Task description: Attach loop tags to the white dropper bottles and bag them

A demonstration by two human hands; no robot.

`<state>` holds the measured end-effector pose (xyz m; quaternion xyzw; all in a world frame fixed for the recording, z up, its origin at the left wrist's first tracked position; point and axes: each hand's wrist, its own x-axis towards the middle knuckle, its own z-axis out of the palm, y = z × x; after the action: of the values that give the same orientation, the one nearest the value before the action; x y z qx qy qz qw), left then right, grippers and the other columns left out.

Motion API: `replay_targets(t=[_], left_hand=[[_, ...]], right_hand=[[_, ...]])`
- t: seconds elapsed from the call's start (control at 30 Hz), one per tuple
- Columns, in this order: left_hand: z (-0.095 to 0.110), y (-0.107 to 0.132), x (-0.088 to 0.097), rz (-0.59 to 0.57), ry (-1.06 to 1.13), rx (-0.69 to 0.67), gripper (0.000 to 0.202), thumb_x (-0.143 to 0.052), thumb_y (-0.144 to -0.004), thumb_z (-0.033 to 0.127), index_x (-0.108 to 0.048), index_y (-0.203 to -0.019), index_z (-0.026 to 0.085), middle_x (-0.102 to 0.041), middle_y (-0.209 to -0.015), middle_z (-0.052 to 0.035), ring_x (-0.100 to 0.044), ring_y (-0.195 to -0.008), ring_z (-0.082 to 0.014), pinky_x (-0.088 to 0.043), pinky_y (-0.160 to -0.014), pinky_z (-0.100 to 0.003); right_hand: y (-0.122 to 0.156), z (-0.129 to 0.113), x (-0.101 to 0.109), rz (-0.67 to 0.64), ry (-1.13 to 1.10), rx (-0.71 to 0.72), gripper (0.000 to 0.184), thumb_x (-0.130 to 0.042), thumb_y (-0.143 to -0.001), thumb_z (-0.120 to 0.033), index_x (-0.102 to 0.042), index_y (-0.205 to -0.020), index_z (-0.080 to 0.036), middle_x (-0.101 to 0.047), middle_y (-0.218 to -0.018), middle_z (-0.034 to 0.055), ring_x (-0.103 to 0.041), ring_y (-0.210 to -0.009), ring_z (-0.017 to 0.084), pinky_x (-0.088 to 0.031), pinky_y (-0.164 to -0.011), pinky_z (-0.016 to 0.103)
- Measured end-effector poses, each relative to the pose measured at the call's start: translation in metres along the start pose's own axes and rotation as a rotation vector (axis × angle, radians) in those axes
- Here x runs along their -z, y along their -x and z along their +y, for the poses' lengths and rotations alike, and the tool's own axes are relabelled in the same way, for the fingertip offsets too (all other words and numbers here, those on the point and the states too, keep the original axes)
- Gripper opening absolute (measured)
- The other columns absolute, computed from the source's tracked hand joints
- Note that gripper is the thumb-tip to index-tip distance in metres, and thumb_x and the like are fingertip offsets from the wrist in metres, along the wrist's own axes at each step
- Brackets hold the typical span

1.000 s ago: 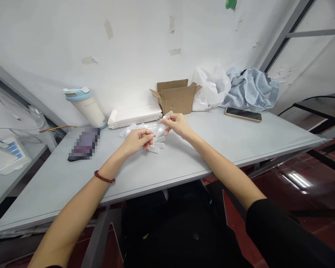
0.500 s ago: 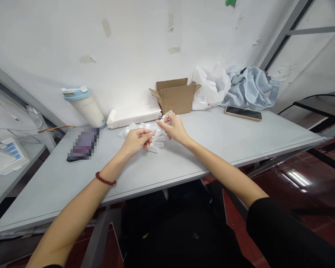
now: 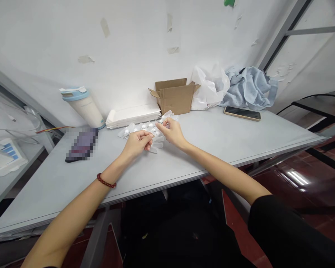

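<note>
Several small translucent white plastic pieces point(image 3: 157, 144) lie in a loose pile on the grey table point(image 3: 212, 145), partly hidden behind my hands. My left hand point(image 3: 139, 143) is closed in a pinch just in front of the pile; what sits between its fingertips is too small to name. My right hand point(image 3: 171, 132) pinches thumb to fingers above the pile's right side, its tips a short gap from the left fingertips. Whatever it holds, if anything, I cannot make out.
Behind the pile are a stack of white envelopes or flat boxes point(image 3: 134, 116) and an open cardboard box point(image 3: 175, 99). A tumbler point(image 3: 85, 108) and a blurred dark item point(image 3: 82, 145) are left. A white plastic bag point(image 3: 209, 89), blue cloth point(image 3: 248, 87) and phone point(image 3: 242, 113) are right.
My hands have drawn slightly apart, the right fingertips a little lower, and more of the white pieces show between them. The view has shifted slightly.
</note>
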<state>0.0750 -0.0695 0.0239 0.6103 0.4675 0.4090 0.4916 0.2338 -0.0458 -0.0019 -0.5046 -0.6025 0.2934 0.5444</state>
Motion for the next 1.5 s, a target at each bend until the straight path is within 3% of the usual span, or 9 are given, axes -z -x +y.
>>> replay_targets(t=[0.83, 1.13, 1.37, 1.5], left_hand=[[-0.001, 0.001, -0.002, -0.029, -0.005, 0.000, 0.015, -0.067, -0.070, 0.026, -0.060, -0.066, 0.014, -0.057, -0.052, 0.0021, -0.048, -0.040, -0.0084, -0.039, -0.045, -0.023], [0.003, -0.004, 0.008, -0.078, 0.110, 0.040, 0.027, -0.067, -0.073, 0.039, -0.064, -0.077, 0.013, -0.059, -0.058, 0.0004, -0.051, -0.045, -0.0092, -0.040, -0.046, -0.023], [-0.005, -0.008, 0.009, -0.065, -0.048, -0.036, 0.025, -0.072, -0.069, 0.037, -0.061, -0.071, 0.015, -0.059, -0.056, 0.0014, -0.050, -0.042, -0.0087, -0.041, -0.046, -0.023], [-0.012, -0.011, 0.011, -0.015, -0.053, -0.039, 0.024, -0.074, -0.067, 0.035, -0.062, -0.068, 0.015, -0.058, -0.052, 0.0017, -0.048, -0.039, -0.0086, -0.040, -0.042, -0.023]], right_hand=[[0.000, -0.001, 0.000, -0.015, 0.030, -0.042, 0.036, -0.063, -0.081, -0.046, -0.040, -0.066, -0.023, -0.049, -0.057, -0.0036, -0.044, -0.054, 0.012, -0.032, -0.050, 0.024], [-0.005, -0.010, 0.002, -0.066, -0.122, -0.143, 0.037, -0.064, -0.080, -0.049, -0.040, -0.069, -0.024, -0.048, -0.049, -0.0068, -0.041, -0.036, 0.010, -0.028, -0.039, 0.024], [-0.006, 0.002, -0.002, -0.039, 0.001, -0.018, 0.036, -0.060, -0.082, -0.050, -0.040, -0.069, -0.023, -0.046, -0.057, -0.0054, -0.043, -0.053, 0.011, -0.031, -0.051, 0.024], [-0.001, 0.005, -0.005, -0.093, 0.057, 0.038, 0.034, -0.059, -0.084, -0.047, -0.039, -0.072, -0.023, -0.041, -0.058, -0.0068, -0.039, -0.056, 0.011, -0.030, -0.056, 0.025]])
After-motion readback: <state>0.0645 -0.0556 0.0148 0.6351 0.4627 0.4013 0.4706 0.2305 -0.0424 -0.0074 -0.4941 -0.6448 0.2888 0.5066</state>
